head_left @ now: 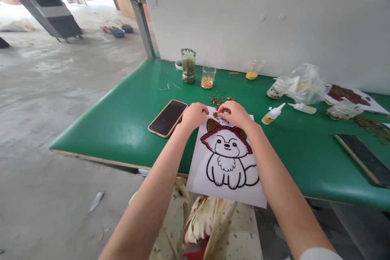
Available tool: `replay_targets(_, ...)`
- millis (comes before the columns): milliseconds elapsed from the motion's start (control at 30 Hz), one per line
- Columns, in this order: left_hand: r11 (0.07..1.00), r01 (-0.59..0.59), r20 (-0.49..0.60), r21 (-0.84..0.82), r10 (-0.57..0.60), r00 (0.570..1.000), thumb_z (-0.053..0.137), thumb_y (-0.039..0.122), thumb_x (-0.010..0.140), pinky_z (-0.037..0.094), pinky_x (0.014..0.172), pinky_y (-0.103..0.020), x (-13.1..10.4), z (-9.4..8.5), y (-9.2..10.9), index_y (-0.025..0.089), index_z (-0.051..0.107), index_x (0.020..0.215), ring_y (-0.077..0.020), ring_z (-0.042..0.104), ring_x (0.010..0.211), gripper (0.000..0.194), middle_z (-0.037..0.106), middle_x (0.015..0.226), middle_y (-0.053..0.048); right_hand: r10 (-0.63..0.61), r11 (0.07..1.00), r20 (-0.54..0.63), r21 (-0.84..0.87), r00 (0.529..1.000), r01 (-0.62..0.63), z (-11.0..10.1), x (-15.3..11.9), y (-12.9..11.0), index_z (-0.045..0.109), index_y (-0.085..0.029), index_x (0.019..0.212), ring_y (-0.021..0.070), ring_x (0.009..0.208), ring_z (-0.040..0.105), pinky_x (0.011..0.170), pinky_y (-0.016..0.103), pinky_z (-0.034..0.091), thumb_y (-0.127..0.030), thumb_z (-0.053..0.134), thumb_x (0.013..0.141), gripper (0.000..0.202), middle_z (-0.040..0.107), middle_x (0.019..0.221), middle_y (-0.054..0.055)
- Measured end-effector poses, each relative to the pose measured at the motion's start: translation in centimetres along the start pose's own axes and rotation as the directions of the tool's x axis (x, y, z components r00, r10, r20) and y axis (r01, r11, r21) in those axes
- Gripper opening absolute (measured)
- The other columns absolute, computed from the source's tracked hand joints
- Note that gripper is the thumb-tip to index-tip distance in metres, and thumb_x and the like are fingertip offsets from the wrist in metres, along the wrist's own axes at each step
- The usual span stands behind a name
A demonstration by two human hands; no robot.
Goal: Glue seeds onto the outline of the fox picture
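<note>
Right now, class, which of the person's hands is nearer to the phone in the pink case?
Left: the left hand is just beside the phone, while the right hand is farther off, over the top of the paper.

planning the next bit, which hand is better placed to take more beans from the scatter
Probably the right hand: its fingertips are beside the scattered beans, while the left hand is by the upper left corner of the paper.
</note>
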State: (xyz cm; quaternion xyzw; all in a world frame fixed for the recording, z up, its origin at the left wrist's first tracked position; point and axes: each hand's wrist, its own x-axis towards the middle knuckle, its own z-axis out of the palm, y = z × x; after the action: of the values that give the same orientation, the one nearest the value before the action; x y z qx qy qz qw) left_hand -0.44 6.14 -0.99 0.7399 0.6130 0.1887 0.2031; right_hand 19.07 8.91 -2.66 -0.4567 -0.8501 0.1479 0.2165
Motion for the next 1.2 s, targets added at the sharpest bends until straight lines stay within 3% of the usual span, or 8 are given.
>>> replay_targets(200, 1.000, -0.002, -0.017, -0.013, 0.002, 1.000, 0.044, 0.009, 0.074, 0.049, 0.077, -0.030, 0.0, 0.2, 0.0, 0.019, 0.074, 0.083, -0.0208, 0.065, 0.087, 0.033, 0.073, 0.092, -0.005, 0.080, 0.996, -0.068, -0.035, 0.994, -0.083, 0.2, 0.0, 0.5, 0.065, -0.020, 0.078, 0.0208, 0.085, 0.056, 0.073, 0.031, 0.040, -0.023, 0.055, 0.084, 0.012, 0.066, 0.086, 0.005)
replay_targets(333, 1.000, -0.012, -0.019, -0.015, 0.011, 1.000, 0.044, 0.008, 0.075, 0.048, 0.076, -0.031, 0.1, 0.4, -0.2, 0.019, 0.073, 0.084, -0.0212, 0.064, 0.087, 0.033, 0.072, 0.092, -0.006, 0.078, 0.996, -0.074, 0.041, 0.994, -0.076, 0.5, 0.1, 0.6, 0.065, -0.020, 0.079, 0.0206, 0.087, 0.058, 0.077, 0.032, 0.041, -0.026, 0.047, 0.088, 0.021, 0.068, 0.091, 0.006)
replay_targets(500, 0.997, -0.073, -0.042, 0.023, 0.074, 0.996, 0.046, 0.008, 0.075, 0.046, 0.075, -0.030, 0.0, 0.9, 0.1, 0.019, 0.071, 0.096, -0.0198, 0.061, 0.086, 0.034, 0.067, 0.096, -0.007, 0.060, 0.990, -0.090, 0.136, 0.994, -0.048, 0.8, 0.3, 0.2, 0.066, -0.020, 0.083, 0.0203, 0.082, 0.060, 0.073, 0.031, 0.043, -0.029, 0.051, 0.087, 0.017, 0.069, 0.089, 0.005)
replay_targets(733, 0.982, -0.174, -0.107, -0.071, 0.166, 0.980, 0.056, 0.029, 0.084, 0.041, 0.067, -0.027, -0.1, 1.2, 1.1, 0.018, 0.070, 0.096, -0.0141, 0.054, 0.070, 0.022, 0.061, 0.090, -0.004, 0.015, 0.979, -0.091, 0.202, 0.996, 0.003, 0.5, 0.3, -0.8, 0.064, -0.020, 0.089, 0.0200, 0.081, 0.062, 0.071, 0.031, 0.044, -0.033, 0.055, 0.087, 0.016, 0.070, 0.090, 0.005)
replay_targets(1000, 0.978, -0.156, -0.170, -0.139, 0.131, 0.977, 0.062, 0.028, 0.082, 0.039, 0.066, -0.026, 0.8, 1.8, 0.5, 0.018, 0.072, 0.081, -0.0144, 0.055, 0.074, 0.015, 0.063, 0.083, -0.003, -0.010, 0.981, -0.131, 0.193, 0.991, 0.035, 0.6, 0.3, -0.6, 0.064, -0.021, 0.093, 0.0218, 0.088, 0.063, 0.078, 0.034, 0.045, -0.034, 0.054, 0.087, 0.017, 0.069, 0.093, 0.006)
replay_targets(1200, 0.990, -0.107, -0.148, -0.093, 0.093, 0.985, 0.061, 0.026, 0.083, 0.041, 0.068, -0.028, 0.7, 1.7, 0.4, 0.017, 0.073, 0.083, -0.0162, 0.056, 0.077, 0.015, 0.066, 0.087, -0.005, 0.046, 0.969, -0.156, 0.249, 0.987, -0.006, 0.1, 0.2, -0.7, 0.064, -0.020, 0.092, 0.0219, 0.089, 0.063, 0.079, 0.035, 0.047, -0.034, 0.057, 0.085, 0.017, 0.069, 0.094, 0.006)
